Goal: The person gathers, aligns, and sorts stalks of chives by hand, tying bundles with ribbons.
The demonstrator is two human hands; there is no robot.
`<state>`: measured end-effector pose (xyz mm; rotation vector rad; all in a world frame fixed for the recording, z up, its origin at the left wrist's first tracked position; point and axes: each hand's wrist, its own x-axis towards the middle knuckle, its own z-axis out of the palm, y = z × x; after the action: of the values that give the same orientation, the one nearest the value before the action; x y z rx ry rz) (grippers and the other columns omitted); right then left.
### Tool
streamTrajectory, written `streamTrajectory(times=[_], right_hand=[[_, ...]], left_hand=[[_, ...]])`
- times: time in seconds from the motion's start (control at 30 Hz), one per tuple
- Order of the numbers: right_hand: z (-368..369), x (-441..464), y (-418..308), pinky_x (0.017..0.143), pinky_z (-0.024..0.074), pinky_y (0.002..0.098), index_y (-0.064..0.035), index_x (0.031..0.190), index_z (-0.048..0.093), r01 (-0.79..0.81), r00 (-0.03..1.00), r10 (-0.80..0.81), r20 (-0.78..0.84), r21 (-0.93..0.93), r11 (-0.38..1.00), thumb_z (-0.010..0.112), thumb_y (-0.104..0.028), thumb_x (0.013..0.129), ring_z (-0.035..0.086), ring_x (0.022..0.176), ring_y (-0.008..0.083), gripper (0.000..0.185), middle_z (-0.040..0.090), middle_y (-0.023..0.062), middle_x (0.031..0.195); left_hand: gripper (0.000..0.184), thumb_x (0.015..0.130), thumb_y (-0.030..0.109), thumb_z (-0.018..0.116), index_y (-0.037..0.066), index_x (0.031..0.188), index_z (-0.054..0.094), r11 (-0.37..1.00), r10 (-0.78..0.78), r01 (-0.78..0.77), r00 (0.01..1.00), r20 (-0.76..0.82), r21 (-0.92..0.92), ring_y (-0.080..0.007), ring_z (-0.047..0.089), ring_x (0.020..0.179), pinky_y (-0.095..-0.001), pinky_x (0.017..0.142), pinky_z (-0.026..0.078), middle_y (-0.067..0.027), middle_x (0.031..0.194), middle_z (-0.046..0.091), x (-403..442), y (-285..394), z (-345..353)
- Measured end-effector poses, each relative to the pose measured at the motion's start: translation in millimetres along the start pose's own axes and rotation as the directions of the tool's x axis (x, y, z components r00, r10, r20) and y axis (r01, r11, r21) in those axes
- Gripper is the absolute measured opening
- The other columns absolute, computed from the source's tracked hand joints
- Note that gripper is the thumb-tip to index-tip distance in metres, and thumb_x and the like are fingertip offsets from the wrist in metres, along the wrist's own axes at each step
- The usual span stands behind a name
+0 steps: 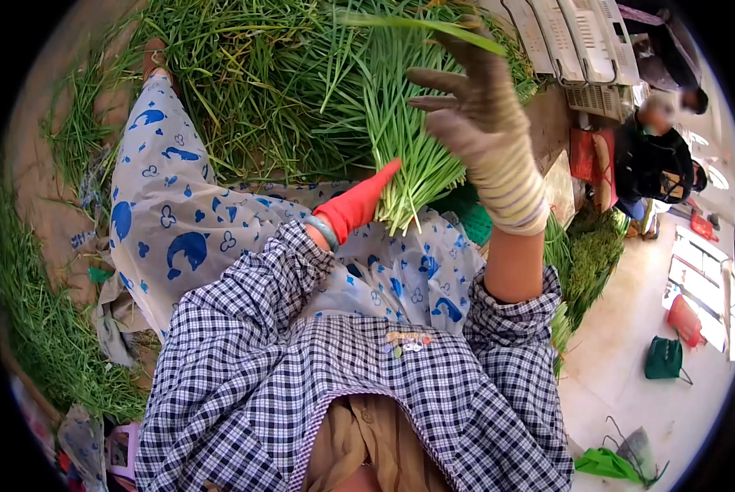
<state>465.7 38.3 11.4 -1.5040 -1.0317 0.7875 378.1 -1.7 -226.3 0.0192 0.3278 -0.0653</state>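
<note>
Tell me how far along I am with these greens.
Probably partway. The greens by your right sleeve lie fairly neatly, so they may be done. Your left hand holds a bunch with its pale stem ends together; your right hand is raised, a long blade at its fingers. The big tangled heap ahead looks left to do.

Bright daylight, fisheye-curved edges, slight motion blur.

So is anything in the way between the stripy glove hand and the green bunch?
Nothing that I can see. The gap between the right hand and the green bunch looks open. The red-gloved left hand is on the bunch's other side.
</note>
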Motion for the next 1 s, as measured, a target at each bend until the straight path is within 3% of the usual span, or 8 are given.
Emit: streamTrajectory(times=[0.07,0.13,0.2,0.53,0.73,0.8,0.87,1.0], right_hand=[[-2.8,-5.4,0.4,0.086,0.0544,0.0380,-0.0076,0.128,0.052,0.075,0.986,-0.041,0.162,-0.210,0.975,0.070,-0.025,0.086,0.065,0.100,0.0220,0.049,0.064,0.0124,0.116],[-33.0,-25.8,26.3,0.086,0.0533,0.0379,-0.0102,0.133,0.048,0.059,0.953,0.235,0.194,-0.874,0.481,0.073,-0.029,0.082,0.064,0.104,0.0258,0.060,0.064,0.0141,0.117],[-34.8,-56.6,28.0,0.087,0.0517,0.0399,-0.0103,0.134,0.047,-0.097,0.811,0.581,0.060,-0.967,0.235,0.075,-0.034,0.077,0.063,0.103,0.0305,0.068,0.063,0.0183,0.114],[-16.3,-132.2,98.5,0.081,0.0494,0.0437,-0.0031,0.114,0.056,-0.137,0.943,0.332,0.019,-0.888,0.438,0.067,-0.018,0.080,0.062,0.095,0.0366,0.039,0.063,0.0191,0.102],[-26.3,-95.9,64.9,0.078,0.0535,0.0348,-0.0025,0.116,0.063,-0.177,0.641,0.697,0.323,-0.821,0.543,0.075,-0.017,0.077,0.068,0.085,0.0271,0.043,0.069,0.0149,0.093],[-56.1,-87.7,88.6,0.075,0.0523,0.0253,-0.0038,0.107,0.069,-0.460,0.802,0.589,0.101,-0.525,0.716,0.072,-0.009,0.083,0.063,0.081,0.0096,0.025,0.070,0.0039,0.088],[-70.7,-54.1,106.5,0.076,0.0538,0.0302,-0.0080,0.106,0.069,-0.320,0.946,0.287,-0.150,-0.576,0.752,0.074,-0.023,0.081,0.068,0.078,0.0209,0.030,0.071,0.0120,0.090],[-79.6,11.6,127.2,0.084,0.0518,0.0403,-0.0114,0.118,0.063,-0.220,0.923,0.355,-0.149,-0.961,0.170,0.068,-0.034,0.083,0.065,0.096,0.0327,0.042,0.068,0.0182,0.101]], left_hand=[[0.066,0.095,0.056,0.047,0.001,0.132,0.049,0.996,0.046,-0.043,0.998,0.039,-0.082,-0.0278,0.064,0.102,-0.0442,0.095,0.050,-0.0141,0.117,0.064,-3.0,2.9,7.9],[0.068,0.094,0.057,0.047,0.002,0.135,0.046,0.990,-0.006,0.014,0.998,0.055,-0.144,-0.0284,0.063,0.105,-0.0453,0.097,0.049,-0.0145,0.120,0.063,0.5,6.2,2.4],[0.070,0.094,0.058,0.047,0.003,0.137,0.044,0.973,-0.069,0.081,0.996,0.062,-0.218,-0.0291,0.062,0.108,-0.0464,0.098,0.048,-0.0148,0.124,0.061,4.9,0.0,-5.2],[0.055,0.092,0.051,0.057,0.004,0.122,0.059,0.992,0.002,0.006,0.998,-0.061,0.130,-0.0159,0.062,0.090,-0.0312,0.079,0.049,-0.0047,0.108,0.066,-4.9,-1.6,7.3],[0.040,0.089,0.036,0.066,0.007,0.115,0.061,0.970,-0.025,0.057,0.990,-0.139,0.235,-0.0174,0.064,0.083,-0.0334,0.071,0.052,-0.0046,0.103,0.066,-15.6,-0.6,7.3],[0.034,0.092,0.029,0.061,0.005,0.115,0.062,0.958,0.021,-0.032,0.999,0.042,0.284,-0.0197,0.064,0.098,-0.0350,0.080,0.054,-0.0072,0.112,0.066,-15.5,-2.8,4.8],[0.038,0.089,0.020,0.064,0.001,0.122,0.057,0.971,0.020,-0.012,0.999,-0.030,0.237,-0.0239,0.066,0.099,-0.0366,0.084,0.055,-0.0119,0.113,0.066,-10.4,-5.7,6.6],[0.040,0.086,0.015,0.066,-0.001,0.122,0.056,0.986,0.031,-0.024,0.999,-0.039,0.167,-0.0238,0.068,0.094,-0.0369,0.081,0.056,-0.0132,0.106,0.067,-10.8,-4.9,8.7]])
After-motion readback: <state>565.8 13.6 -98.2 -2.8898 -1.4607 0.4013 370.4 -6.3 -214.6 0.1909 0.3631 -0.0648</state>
